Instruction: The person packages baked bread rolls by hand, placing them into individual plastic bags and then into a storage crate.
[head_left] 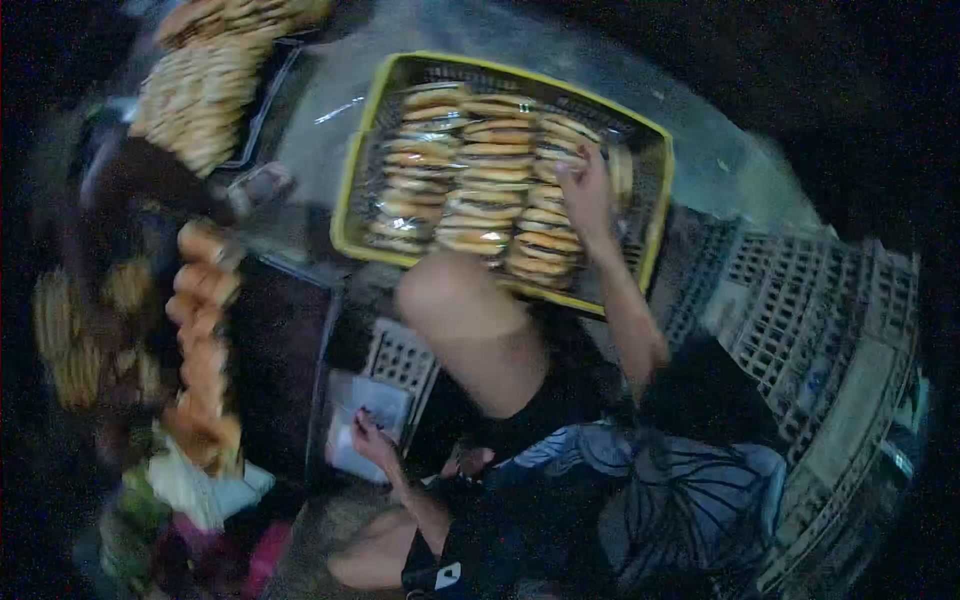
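Right hand (592, 195): your fingers are at the buns (497, 150); too blurry to tell if they're gripping one
Left hand (373, 442): fingers bunched over the pale pack (388, 405), can't tell if they've got anything
Buns: rows under and left of your right fingers, inside the yellow-rimmed crate (530, 77)
Bun handling: placing or straightening, I'd guess; calls for a light touch imo

From my remote feed: food packing or bakery-type work area, exact kind unclear. I see rows of wrapped filled breads (483, 165) in a yellow-rimmed crate (655, 255), unwrapped buns (205, 350) lined up at left, more bread (195, 100) piled on a dark tray, plus stacked plastic crates (800, 300) at right. Dim lighting, worn-looking grey floor (510, 45).
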Motion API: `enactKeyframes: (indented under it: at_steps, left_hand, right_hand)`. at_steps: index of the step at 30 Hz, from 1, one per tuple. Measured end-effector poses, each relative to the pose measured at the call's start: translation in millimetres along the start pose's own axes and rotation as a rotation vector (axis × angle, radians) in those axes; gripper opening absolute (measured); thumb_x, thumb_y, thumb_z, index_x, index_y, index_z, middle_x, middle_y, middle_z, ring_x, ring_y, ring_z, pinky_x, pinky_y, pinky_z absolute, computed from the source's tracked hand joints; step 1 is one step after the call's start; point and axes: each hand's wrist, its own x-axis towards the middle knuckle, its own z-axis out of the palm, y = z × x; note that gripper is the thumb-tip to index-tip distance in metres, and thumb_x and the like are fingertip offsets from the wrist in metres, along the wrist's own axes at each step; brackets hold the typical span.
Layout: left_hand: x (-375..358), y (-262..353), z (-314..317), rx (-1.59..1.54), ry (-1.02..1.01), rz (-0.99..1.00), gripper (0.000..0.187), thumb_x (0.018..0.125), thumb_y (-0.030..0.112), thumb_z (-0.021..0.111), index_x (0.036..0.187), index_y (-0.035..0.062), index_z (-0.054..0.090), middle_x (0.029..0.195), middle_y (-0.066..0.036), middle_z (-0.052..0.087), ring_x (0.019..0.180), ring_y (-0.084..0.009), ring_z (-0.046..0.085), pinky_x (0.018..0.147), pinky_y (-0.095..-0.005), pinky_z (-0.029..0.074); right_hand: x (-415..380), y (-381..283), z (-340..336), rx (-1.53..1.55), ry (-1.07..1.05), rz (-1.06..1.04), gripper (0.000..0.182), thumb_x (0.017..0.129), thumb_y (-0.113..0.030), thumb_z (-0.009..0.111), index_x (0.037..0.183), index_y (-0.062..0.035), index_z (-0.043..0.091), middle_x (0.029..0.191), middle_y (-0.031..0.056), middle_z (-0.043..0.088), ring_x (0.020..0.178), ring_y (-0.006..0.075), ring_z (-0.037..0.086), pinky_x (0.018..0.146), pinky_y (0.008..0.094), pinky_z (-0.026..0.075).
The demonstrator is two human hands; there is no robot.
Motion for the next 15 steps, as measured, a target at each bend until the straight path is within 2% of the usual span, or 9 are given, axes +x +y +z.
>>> enactKeyframes:
  at_steps: [1,2,3,4,6,7,9,10,15]
  left_hand:
    - [-6.2,10.1,-12.7,0.004,0.056,0.004,0.031,0.087,0.026,0.045,0.091,-0.0043,0.054,0.077,-0.007,0.055,0.066,-0.0122,0.048,0.058,-0.0277,0.039]
    - [-14.3,18.8,-25.2,-0.136,-0.005,0.045,0.031,0.087,0.025,0.045,0.094,-0.0035,0.054,0.081,-0.007,0.055,0.068,-0.0118,0.049,0.06,-0.0268,0.04]
    - [-25.9,28.9,-36.8,-0.276,-0.063,0.09,0.031,0.087,0.024,0.045,0.098,-0.0027,0.054,0.084,-0.007,0.056,0.07,-0.0114,0.049,0.062,-0.0259,0.041]
    - [-38.1,48.9,-44.4,-0.365,-0.125,0.041,0.03,0.086,0.023,0.046,0.1,-0.0027,0.053,0.088,-0.007,0.056,0.074,-0.0117,0.05,0.065,-0.0253,0.042]
    - [-70.8,103.6,-48.2,-0.589,-0.25,0.016,0.028,0.085,0.02,0.048,0.101,-0.0031,0.054,0.092,-0.007,0.056,0.079,-0.0122,0.052,0.07,-0.024,0.042]
    - [-85.3,121.3,-46.2,-0.716,-0.321,0.047,0.027,0.084,0.018,0.05,0.1,-0.0036,0.054,0.092,-0.007,0.057,0.081,-0.0124,0.052,0.072,-0.0235,0.042]
    - [-99.9,120.0,-55.6,-0.291,-0.256,0.059,0.021,0.081,0.012,0.055,0.095,-0.0037,0.057,0.089,-0.008,0.058,0.079,-0.0122,0.053,0.071,-0.0233,0.042]
    - [-98.1,98.1,-56.7,-0.392,-0.283,-0.054,0.016,0.076,0.007,0.059,0.089,-0.0029,0.06,0.08,-0.006,0.059,0.072,-0.0115,0.053,0.069,-0.0233,0.043]
    - [-108.8,92.1,-48.6,-0.275,-0.244,0.004,0.009,0.071,0.001,0.061,0.08,0.0012,0.061,0.071,-0.004,0.057,0.067,-0.0105,0.052,0.063,-0.0222,0.042]
  right_hand:
    - [-36.7,-53.7,3.9,0.379,-0.15,0.008,0.036,0.08,-0.021,0.053,0.107,0.0019,0.045,0.103,0.013,0.051,0.096,0.0212,0.048,0.084,0.0315,0.037]
    - [-81.9,-94.2,19.2,0.43,-0.263,0.037,0.016,0.077,-0.01,0.053,0.089,0.0008,0.05,0.082,0.0056,0.053,0.077,0.015,0.051,0.073,0.0274,0.041]
    - [-130.3,-156.4,28.2,0.793,-0.5,-0.084,0.016,0.075,-0.01,0.052,0.087,0.0006,0.051,0.079,0.008,0.054,0.076,0.0172,0.052,0.073,0.0294,0.042]
    - [-147.1,-178.5,20.3,0.261,-1.207,-0.254,0.021,0.078,-0.015,0.053,0.093,-0.0008,0.05,0.079,0.0088,0.055,0.072,0.0173,0.053,0.066,0.0302,0.043]
    - [-209.1,-179.9,50.8,0.123,-1.469,-0.532,0.021,0.077,-0.016,0.053,0.093,-0.0015,0.05,0.075,0.0155,0.055,0.069,0.0259,0.056,0.066,0.0361,0.044]
    - [-227.6,-166.9,60.0,0.134,-1.496,-0.567,0.021,0.077,-0.016,0.053,0.093,-0.0015,0.05,0.075,0.0155,0.055,0.069,0.0259,0.056,0.066,0.0361,0.044]
    - [-247.9,-145.1,66.6,0.315,-1.296,-0.709,0.017,0.076,-0.015,0.054,0.088,-0.0031,0.05,0.07,0.017,0.054,0.065,0.0325,0.055,0.059,0.0402,0.045]
    - [-253.4,-146.4,57.0,0.314,-1.313,-0.74,0.017,0.076,-0.015,0.054,0.088,-0.0031,0.05,0.07,0.017,0.054,0.065,0.0325,0.055,0.059,0.0402,0.045]
    - [-276.2,-119.2,40.5,0.057,-0.984,-0.687,0.016,0.077,-0.015,0.054,0.077,-0.0027,0.045,0.061,0.0144,0.053,0.053,0.0347,0.053,0.042,0.0364,0.042]
